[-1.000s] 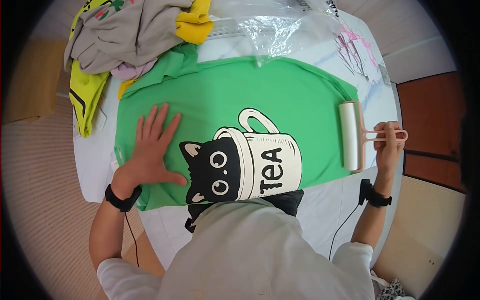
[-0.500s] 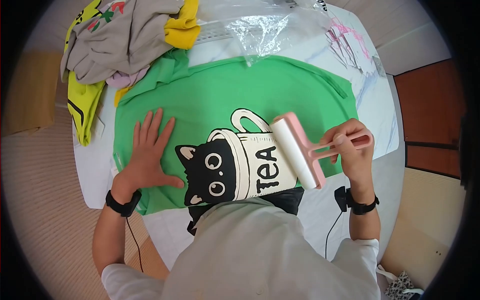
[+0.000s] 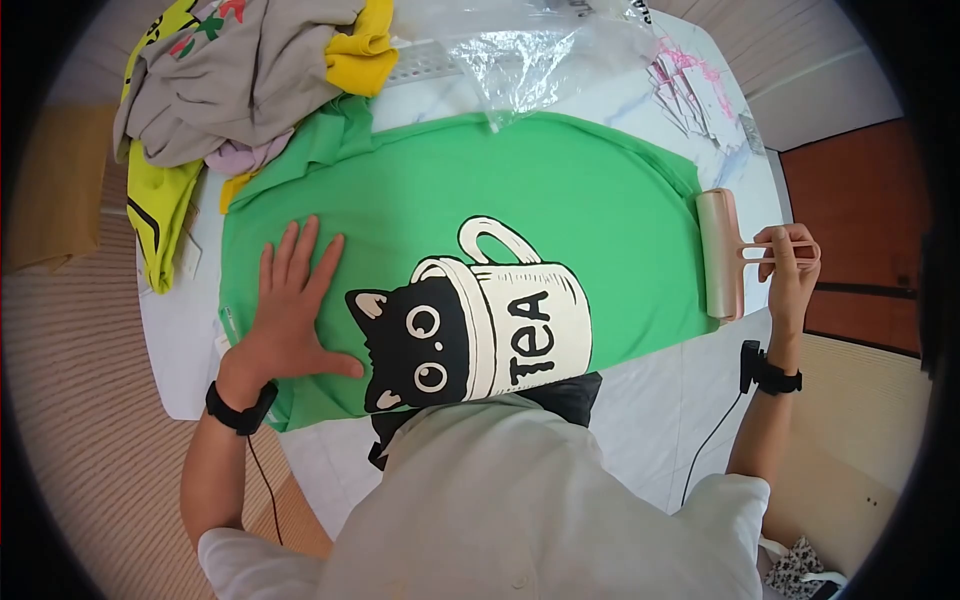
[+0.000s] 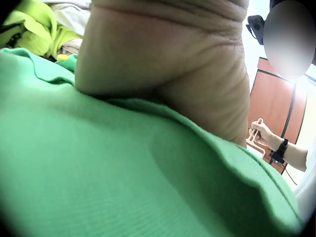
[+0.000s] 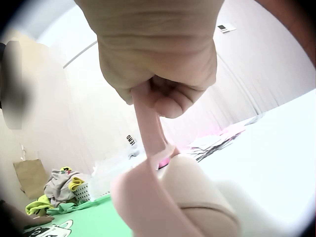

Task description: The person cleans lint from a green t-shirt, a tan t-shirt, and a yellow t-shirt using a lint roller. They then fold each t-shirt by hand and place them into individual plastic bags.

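Note:
A green garment (image 3: 400,190) printed with a black cat in a TEA mug (image 3: 540,320) lies spread over the table. On its left part my left hand (image 3: 290,310) rests flat, fingers spread, the thumb beside the cat print (image 3: 415,350). My right hand (image 3: 788,275) grips the pink handle of a lint roller (image 3: 718,255), whose white cylinder is at the garment's right edge. In the right wrist view the fingers (image 5: 173,102) curl round the handle (image 5: 148,123). The left wrist view shows the heel of my left hand (image 4: 163,69) against the green cloth (image 4: 123,163).
Grey, yellow and lime clothes (image 3: 215,90) are heaped at the back left. Behind the garment are a clear plastic bag (image 3: 520,70) and a white basket (image 3: 420,60). Tags with pink strings (image 3: 695,95) lie at the back right of the table (image 3: 640,410).
The roller went from the garment's right edge in to the mug print, then back out to the right edge, gripped by my right hand throughout. My left hand stays on the cloth.

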A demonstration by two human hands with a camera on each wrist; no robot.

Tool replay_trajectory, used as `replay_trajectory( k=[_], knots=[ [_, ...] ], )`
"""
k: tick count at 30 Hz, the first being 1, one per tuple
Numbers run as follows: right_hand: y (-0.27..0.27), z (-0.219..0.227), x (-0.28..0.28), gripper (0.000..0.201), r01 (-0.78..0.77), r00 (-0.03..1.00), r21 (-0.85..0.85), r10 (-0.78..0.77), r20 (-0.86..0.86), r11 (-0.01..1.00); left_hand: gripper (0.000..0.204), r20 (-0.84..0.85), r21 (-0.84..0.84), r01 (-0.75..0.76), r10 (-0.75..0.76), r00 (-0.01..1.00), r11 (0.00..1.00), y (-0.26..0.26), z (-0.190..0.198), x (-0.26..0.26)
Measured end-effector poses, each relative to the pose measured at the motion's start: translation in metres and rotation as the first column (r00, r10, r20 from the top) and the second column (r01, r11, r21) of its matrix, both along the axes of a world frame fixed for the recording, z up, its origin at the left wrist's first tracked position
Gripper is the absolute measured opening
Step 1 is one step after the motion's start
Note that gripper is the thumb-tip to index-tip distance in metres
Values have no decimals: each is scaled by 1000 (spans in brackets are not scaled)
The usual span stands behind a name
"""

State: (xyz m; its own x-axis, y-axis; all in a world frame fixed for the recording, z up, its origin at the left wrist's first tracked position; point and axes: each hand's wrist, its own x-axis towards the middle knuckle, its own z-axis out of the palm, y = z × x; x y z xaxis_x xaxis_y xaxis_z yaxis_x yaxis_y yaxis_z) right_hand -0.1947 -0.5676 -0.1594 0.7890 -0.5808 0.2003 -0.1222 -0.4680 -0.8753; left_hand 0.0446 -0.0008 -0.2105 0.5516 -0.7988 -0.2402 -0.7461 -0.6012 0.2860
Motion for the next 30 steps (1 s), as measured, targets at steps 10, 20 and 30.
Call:
replay_trajectory(
  k=[10,20,30],
  knots=[
    [122,18,58,21,-176,984,206,173,30,963,133,-13,-117,176,-179,984,977,-62,11,-14],
    [104,-13,41,22,-73,996,292,84,-26,954,136,-44,-54,209,-211,976,976,-66,-2,-50],
    [105,19,8,20,-93,982,96,108,-158,991,118,-91,-222,81,-104,990,972,-66,4,-84]
  ],
)
